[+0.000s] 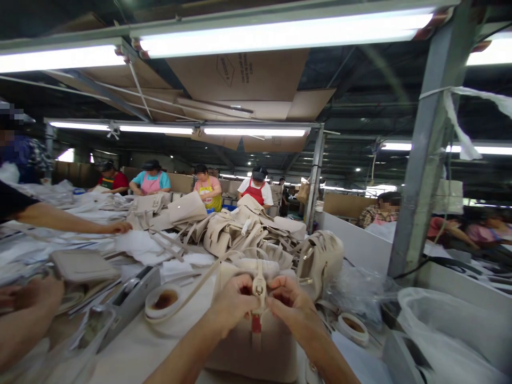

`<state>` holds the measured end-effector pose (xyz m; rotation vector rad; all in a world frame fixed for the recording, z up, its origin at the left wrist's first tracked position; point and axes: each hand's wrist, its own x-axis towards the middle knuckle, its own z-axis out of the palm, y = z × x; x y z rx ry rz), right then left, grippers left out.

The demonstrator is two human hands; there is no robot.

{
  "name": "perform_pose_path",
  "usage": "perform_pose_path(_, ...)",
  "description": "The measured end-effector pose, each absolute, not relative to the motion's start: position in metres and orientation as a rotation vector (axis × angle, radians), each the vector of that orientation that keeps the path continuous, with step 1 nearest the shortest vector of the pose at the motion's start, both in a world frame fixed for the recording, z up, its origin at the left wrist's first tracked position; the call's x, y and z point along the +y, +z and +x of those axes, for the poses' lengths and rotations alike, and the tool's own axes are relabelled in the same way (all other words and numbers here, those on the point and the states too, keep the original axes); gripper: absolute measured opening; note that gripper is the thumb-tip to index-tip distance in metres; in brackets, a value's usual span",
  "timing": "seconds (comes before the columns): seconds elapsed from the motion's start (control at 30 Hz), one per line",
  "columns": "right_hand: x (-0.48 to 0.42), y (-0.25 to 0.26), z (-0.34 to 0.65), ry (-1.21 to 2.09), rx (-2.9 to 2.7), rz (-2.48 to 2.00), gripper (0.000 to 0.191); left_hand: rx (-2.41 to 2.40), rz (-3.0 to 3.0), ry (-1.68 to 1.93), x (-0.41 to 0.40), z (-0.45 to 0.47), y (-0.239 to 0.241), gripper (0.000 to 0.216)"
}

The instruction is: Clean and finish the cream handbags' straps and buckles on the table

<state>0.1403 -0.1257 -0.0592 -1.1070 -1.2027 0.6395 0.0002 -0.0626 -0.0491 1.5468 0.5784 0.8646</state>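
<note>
A beige handbag (272,352) stands upright in front of me on the table. Down its front runs a narrow beige strap (260,269) with a gold-coloured metal fitting (259,289). My left hand (234,301) pinches the strap from the left side, just below the fitting. From the right, my right hand (294,304) holds the same strap, thumb and fingertips together. A red tag (256,324) sits on the strap under my fingertips. The exact grip of the fingertips is partly hidden by the hands.
Behind the handbag lies a heap of beige bags (224,229). White tubs of brown stuff stand left (162,300) and right (352,327). Clear plastic (360,290) lies at right near a metal post (428,154). A co-worker's arm (80,217) reaches in from the left; other workers sit beyond.
</note>
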Motion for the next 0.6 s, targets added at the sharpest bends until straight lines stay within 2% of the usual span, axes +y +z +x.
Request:
perform_pose_path(0.17,-0.132,-0.064,0.13,0.697,-1.16,-0.98,0.02,0.816,2.033,1.268,-0.075,0.004,-0.052,0.016)
perform_pose_path(0.4,-0.142,-0.082,0.12,0.919,-0.971,-0.825,0.034,0.524,1.635,1.049,-0.071,-0.002,-0.065,0.008)
perform_pose_path(0.6,-0.138,-0.08,0.115,0.981,-0.904,-0.937,0.038,0.475,1.455,0.909,-0.071,-0.002,-0.069,0.018)
